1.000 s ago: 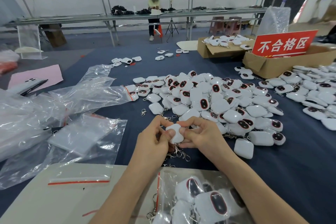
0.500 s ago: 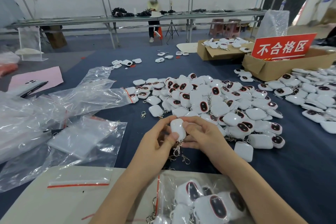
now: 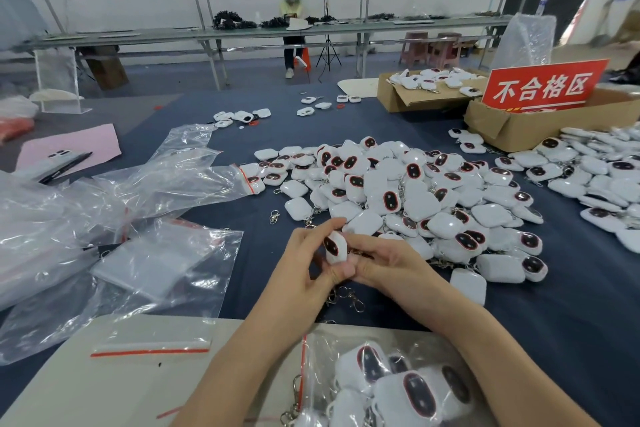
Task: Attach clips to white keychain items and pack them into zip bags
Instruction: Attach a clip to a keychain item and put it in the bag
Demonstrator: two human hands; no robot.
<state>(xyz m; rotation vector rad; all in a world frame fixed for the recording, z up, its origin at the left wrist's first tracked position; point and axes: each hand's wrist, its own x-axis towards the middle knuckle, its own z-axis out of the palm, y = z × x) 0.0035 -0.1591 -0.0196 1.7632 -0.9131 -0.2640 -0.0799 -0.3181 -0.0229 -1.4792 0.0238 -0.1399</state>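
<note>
The left hand [image 3: 304,265] and right hand [image 3: 393,263] meet over the counter [image 3: 571,288]; both pinch one white keychain item [image 3: 336,247]. A heap [image 3: 419,198] lies just beyond

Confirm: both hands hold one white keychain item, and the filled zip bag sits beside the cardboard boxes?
Only the bag is wrong. The head view shows left hand and right hand holding the white keychain item, but the filled zip bag lies at the near edge.
</note>
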